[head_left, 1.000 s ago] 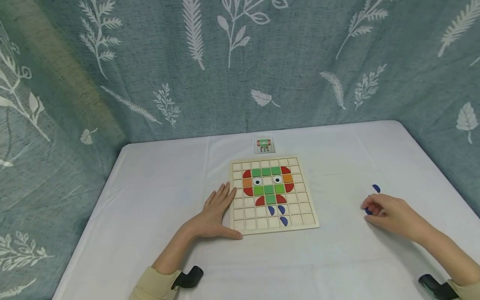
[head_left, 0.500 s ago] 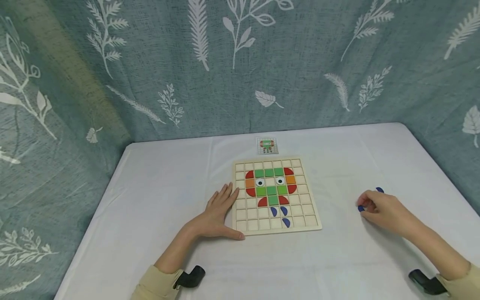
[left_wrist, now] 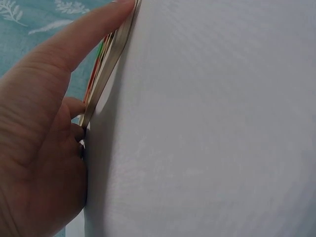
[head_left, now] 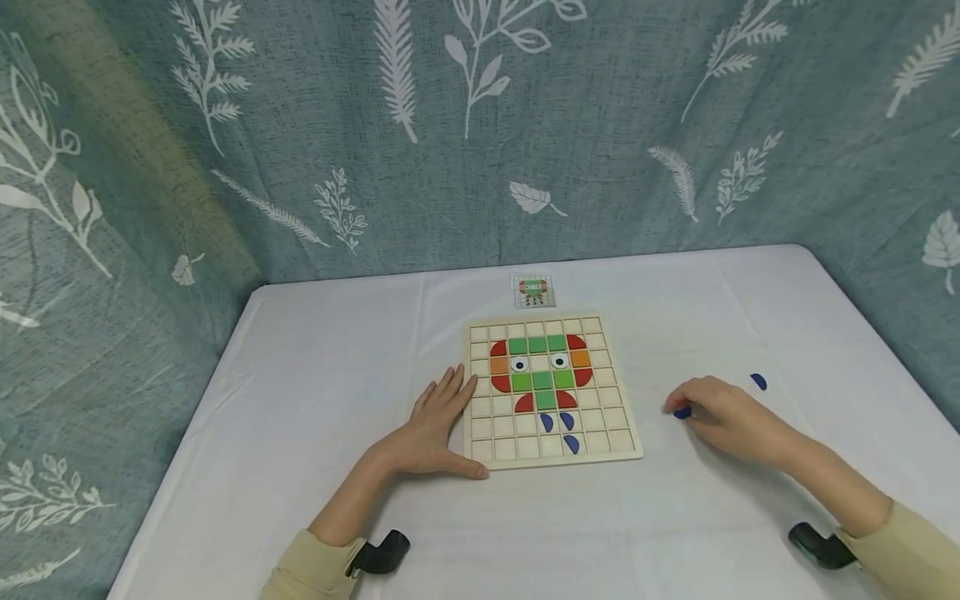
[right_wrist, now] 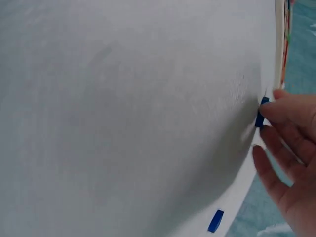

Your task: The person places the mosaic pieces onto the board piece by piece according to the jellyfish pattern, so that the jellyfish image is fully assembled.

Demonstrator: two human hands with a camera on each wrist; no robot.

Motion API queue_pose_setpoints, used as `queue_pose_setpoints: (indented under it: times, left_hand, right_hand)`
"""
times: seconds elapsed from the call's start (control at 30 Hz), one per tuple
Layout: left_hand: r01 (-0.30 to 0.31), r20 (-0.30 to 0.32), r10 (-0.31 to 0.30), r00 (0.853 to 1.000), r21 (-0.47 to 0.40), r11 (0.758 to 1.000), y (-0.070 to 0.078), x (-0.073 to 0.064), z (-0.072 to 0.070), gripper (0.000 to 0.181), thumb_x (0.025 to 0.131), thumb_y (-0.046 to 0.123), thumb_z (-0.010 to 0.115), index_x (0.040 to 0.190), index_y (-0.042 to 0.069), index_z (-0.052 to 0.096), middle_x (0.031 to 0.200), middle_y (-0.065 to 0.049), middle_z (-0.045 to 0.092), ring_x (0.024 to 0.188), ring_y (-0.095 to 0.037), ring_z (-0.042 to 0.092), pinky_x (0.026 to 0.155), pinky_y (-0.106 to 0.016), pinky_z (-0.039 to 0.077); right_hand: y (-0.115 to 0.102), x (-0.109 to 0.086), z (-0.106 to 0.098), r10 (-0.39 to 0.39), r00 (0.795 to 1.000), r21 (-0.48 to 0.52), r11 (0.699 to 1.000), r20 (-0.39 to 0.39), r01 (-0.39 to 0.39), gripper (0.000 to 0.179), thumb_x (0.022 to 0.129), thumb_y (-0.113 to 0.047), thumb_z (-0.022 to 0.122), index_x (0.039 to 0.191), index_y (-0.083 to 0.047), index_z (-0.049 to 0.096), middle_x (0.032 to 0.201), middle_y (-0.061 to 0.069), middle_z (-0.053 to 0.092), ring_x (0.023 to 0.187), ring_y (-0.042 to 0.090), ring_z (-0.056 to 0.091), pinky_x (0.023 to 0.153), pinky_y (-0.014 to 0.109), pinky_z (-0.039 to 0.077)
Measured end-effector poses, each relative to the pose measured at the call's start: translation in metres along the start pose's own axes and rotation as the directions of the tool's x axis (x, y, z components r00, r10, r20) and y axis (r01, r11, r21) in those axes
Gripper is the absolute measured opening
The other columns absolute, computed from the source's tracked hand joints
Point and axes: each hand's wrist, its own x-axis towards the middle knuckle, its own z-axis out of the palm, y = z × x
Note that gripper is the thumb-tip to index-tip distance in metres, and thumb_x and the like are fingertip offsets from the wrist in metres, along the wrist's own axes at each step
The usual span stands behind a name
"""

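A wooden grid board (head_left: 626, 442) lies mid-table, with green, red and orange pieces and two eye tiles set in its squares as a face. Below them sit three blue half-round pieces (head_left: 572, 444). My left hand (head_left: 427, 433) rests spread along the board's left edge, thumb at the near corner; the left wrist view shows the thumb (left_wrist: 94, 34) against the rim. To the right of the board, my right hand (head_left: 731, 421) pinches a blue half-round piece (right_wrist: 262, 112) between thumb and fingers. Another blue half-round piece (head_left: 759, 382) lies on the cloth beyond that hand.
A small picture card (head_left: 534, 291) showing a similar coloured face lies behind the board. White cloth (head_left: 337, 350) covers the table, and a teal leaf-patterned curtain (head_left: 420, 200) hangs along its back and sides. Black wrist cameras (head_left: 381, 553) sit on both forearms.
My right hand has picked up a blue half-round piece and moved it left toward the board, uncovering the other one behind it. The left hand stays on the board's edge.
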Motion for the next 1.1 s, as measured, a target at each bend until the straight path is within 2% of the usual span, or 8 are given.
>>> queue_pose_setpoints:
  times: [0.07, 0.13, 0.2, 0.33, 0.43, 0.7, 0.93, 1.1]
  left_hand:
    - [-0.002, 0.000, 0.002, 1.000, 0.001, 1.000, 0.000, 0.000, 0.000, 0.126, 0.067, 0.055, 0.083, 0.157, 0.006, 0.009, 0.163, -0.011, -0.007, 0.148, -0.024, -0.012, 0.117, -0.049, -0.004]
    - [-0.004, 0.000, 0.004, 1.000, 0.003, 1.000, 0.000, 0.000, 0.000, 0.126, 0.067, 0.055, 0.083, 0.157, 0.007, 0.008, 0.163, -0.011, -0.008, 0.148, -0.024, -0.012, 0.117, -0.049, -0.003]
    - [-0.006, 0.000, 0.006, 1.000, 0.001, 1.000, 0.000, 0.000, 0.000, 0.126, 0.067, 0.055, 0.083, 0.157, 0.006, 0.008, 0.163, -0.011, -0.008, 0.148, -0.024, -0.012, 0.117, -0.049, -0.003]
    - [-0.004, 0.002, 0.004, 1.000, 0.000, 1.000, 0.000, 0.000, -0.001, 0.126, 0.068, 0.055, 0.083, 0.157, 0.006, 0.008, 0.163, -0.011, -0.008, 0.148, -0.025, -0.012, 0.117, -0.049, -0.003]
    - [-0.004, 0.004, 0.004, 1.000, 0.000, 1.000, 0.000, 0.000, -0.001, 0.126, 0.068, 0.055, 0.082, 0.157, 0.006, 0.008, 0.163, -0.010, -0.008, 0.148, -0.024, -0.012, 0.117, -0.049, -0.003]
    - [-0.003, 0.002, 0.003, 1.000, 0.009, 1.000, -0.001, -0.001, -0.001, 0.126, 0.068, 0.056, 0.082, 0.157, 0.007, 0.008, 0.163, -0.010, -0.008, 0.148, -0.024, -0.012, 0.117, -0.049, -0.003]
    - [-0.003, 0.003, 0.003, 1.000, 0.000, 1.000, 0.000, -0.001, -0.001, 0.126, 0.068, 0.056, 0.082, 0.157, 0.007, 0.008, 0.163, -0.010, -0.007, 0.148, -0.024, -0.013, 0.117, -0.049, -0.004]
    - [-0.005, 0.004, 0.005, 1.000, -0.002, 1.000, 0.001, -0.001, -0.001, 0.125, 0.068, 0.056, 0.082, 0.157, 0.007, 0.008, 0.163, -0.010, -0.007, 0.148, -0.024, -0.013, 0.117, -0.049, -0.004]
  right_hand:
    - [0.000, 0.002, 0.003, -0.066, 0.997, -0.010, 0.998, -0.032, 0.066, 0.037, 0.079, 0.014, 0.069, 0.103, -0.015, 0.068, 0.102, -0.009, 0.064, 0.099, 0.014, 0.058, 0.085, 0.031, 0.049]
    - [-0.001, 0.003, 0.006, -0.097, 0.993, -0.019, 0.995, -0.071, 0.095, 0.039, 0.079, 0.015, 0.068, 0.103, -0.015, 0.068, 0.103, -0.009, 0.065, 0.101, 0.014, 0.057, 0.085, 0.031, 0.048]
    - [-0.003, 0.005, 0.008, -0.055, 0.993, -0.020, 0.998, -0.107, 0.053, 0.033, 0.081, 0.010, 0.071, 0.103, -0.014, 0.068, 0.103, -0.008, 0.065, 0.100, 0.015, 0.058, 0.083, 0.031, 0.049]
    - [-0.008, 0.007, 0.009, 0.114, 0.988, 0.011, 0.993, -0.109, -0.114, 0.023, 0.082, -0.007, 0.077, 0.102, -0.008, 0.066, 0.095, -0.002, 0.064, 0.086, 0.015, 0.058, 0.072, 0.032, 0.052]
    - [-0.009, 0.007, 0.010, 0.157, 0.985, 0.041, 0.987, -0.077, -0.154, 0.023, 0.081, -0.009, 0.079, 0.101, -0.007, 0.067, 0.091, -0.002, 0.063, 0.081, 0.013, 0.057, 0.068, 0.029, 0.051]
    - [-0.017, 0.014, 0.016, 0.092, 0.994, 0.140, 0.987, -0.051, -0.084, 0.027, 0.081, -0.005, 0.078, 0.105, -0.010, 0.068, 0.098, -0.005, 0.066, 0.087, 0.010, 0.059, 0.073, 0.026, 0.054]
    - [-0.060, 0.041, 0.034, 0.001, 0.998, 0.308, 0.951, 0.057, -0.018, 0.026, 0.082, -0.011, 0.079, 0.106, -0.013, 0.068, 0.095, -0.008, 0.063, 0.085, 0.011, 0.056, 0.075, 0.025, 0.053]
    - [-0.087, 0.060, 0.050, -0.091, 0.987, 0.319, 0.947, 0.134, 0.044, 0.024, 0.083, -0.014, 0.078, 0.104, -0.014, 0.066, 0.097, -0.008, 0.064, 0.087, 0.009, 0.058, 0.077, 0.025, 0.052]
